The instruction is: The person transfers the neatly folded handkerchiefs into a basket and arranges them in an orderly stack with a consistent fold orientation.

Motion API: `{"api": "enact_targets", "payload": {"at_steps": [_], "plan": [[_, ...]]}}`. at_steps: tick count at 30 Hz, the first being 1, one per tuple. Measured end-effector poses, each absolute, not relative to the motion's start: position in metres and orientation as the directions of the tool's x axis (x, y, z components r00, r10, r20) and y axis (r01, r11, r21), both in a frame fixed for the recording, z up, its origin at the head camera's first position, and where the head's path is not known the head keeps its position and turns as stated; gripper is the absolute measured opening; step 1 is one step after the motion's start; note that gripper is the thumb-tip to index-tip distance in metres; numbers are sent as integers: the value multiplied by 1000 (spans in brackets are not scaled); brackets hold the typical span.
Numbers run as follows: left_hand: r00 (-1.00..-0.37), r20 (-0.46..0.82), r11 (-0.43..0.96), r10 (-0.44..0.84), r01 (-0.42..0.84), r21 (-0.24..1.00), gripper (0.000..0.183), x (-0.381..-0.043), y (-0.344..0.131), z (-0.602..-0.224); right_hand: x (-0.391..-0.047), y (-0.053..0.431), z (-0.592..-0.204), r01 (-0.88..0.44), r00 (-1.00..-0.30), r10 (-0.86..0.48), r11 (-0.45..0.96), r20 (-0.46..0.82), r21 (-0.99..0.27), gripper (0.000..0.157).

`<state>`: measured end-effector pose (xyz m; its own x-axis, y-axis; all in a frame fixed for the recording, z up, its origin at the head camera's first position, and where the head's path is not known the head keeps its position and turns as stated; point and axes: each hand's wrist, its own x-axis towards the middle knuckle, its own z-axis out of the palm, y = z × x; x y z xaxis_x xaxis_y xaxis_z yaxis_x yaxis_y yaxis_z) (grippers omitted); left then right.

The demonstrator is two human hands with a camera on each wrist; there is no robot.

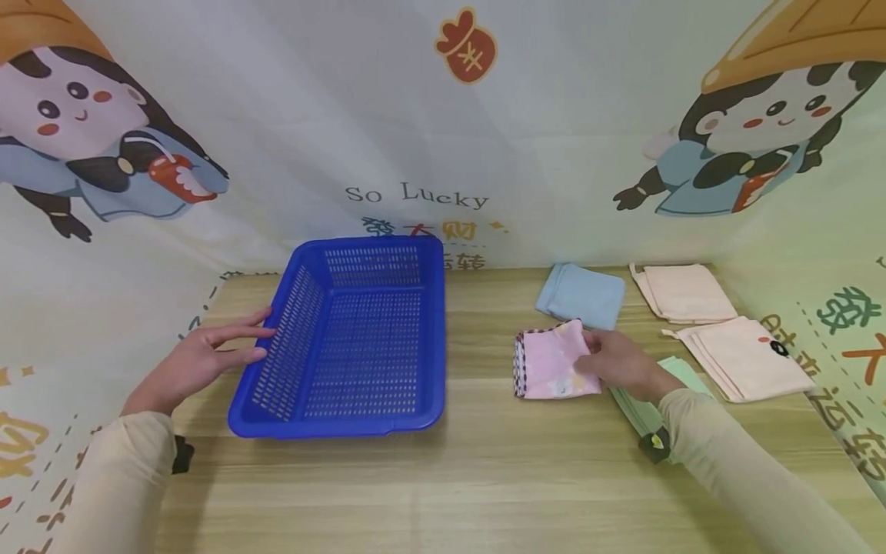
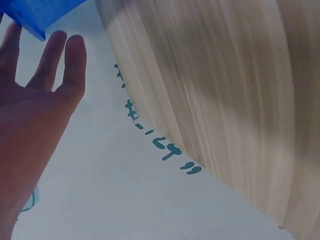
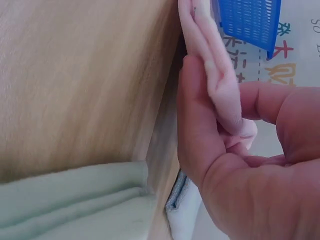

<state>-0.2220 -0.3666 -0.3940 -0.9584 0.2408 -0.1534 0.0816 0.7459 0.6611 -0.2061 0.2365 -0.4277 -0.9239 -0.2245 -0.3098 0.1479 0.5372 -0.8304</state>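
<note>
Cream sleeve (image 1: 114,477) at the far left, and past its cuff there's your left hand (image 1: 197,362), fingers loose and spread out, tips right up at the outside of a blue plastic basket (image 1: 434,346). Btw, I can't really tell from your left wrist cam which fingertips actually make contact. The basket sits on the wood-grain table (image 1: 484,492); from your head cam its back rim overlaps the printed backdrop (image 1: 554,115), just below the "So Lucky" lettering (image 1: 418,196).

Moving right, across a gap, you've got the folded pink cloth (image 1: 550,362), checked trim along its left side. Your right hand (image 1: 623,365) has it by the right edge, thumb on one face and fingers on the other, so that's a proper pinch. Can't say if the cloth is fully off the table though. Just behind it lies a folded light-blue cloth (image 1: 584,296). A mint-green cloth (image 1: 637,413) is half hidden by your right wrist. Furthest right, two folded peach cloths: the rear peach cloth (image 1: 685,292), and the nearer peach cloth (image 1: 741,358) with a dark round patch on it.
</note>
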Motion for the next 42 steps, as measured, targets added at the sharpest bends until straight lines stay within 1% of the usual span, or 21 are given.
{"api": "enact_targets", "payload": {"at_steps": [3, 8, 13, 15, 20, 25, 32, 36, 42], "plan": [[-958, -162, 736, 238, 70, 673, 54, -225, -369, -394, -205, 237, -430, 152, -920, -239, 512, -310, -846, 26], [-957, -176, 732, 229, 50, 680, 54, -226, -373, -395, -204, 237, -437, 167, -916, -253, 464, -311, -870, 50], [-954, -192, 737, 230, 42, 674, 56, -229, -374, -394, -206, 237, -437, 172, -918, -257, 430, -303, -886, 60], [-953, -199, 740, 227, 35, 672, 58, -228, -373, -393, -205, 237, -436, 181, -918, -254, 417, -305, -891, 61], [-953, -217, 753, 211, 17, 657, 60, -228, -372, -392, -206, 235, -432, 204, -915, -264, 349, -305, -915, 55], [-952, -209, 736, 224, 25, 677, 60, -225, -370, -392, -208, 233, -426, 215, -919, -270, 267, -287, -939, 51], [-953, -199, 723, 228, 30, 690, 59, -223, -368, -391, -210, 233, -423, 233, -919, -276, 197, -282, -952, 47], [-953, -204, 724, 223, 22, 689, 60, -223, -368, -392, -209, 232, -420, 246, -919, -272, 169, -285, -954, 45], [-953, -213, 723, 214, 8, 690, 63, -223, -367, -393, -209, 231, -416, 255, -918, -268, 162, -291, -953, 47]]}}
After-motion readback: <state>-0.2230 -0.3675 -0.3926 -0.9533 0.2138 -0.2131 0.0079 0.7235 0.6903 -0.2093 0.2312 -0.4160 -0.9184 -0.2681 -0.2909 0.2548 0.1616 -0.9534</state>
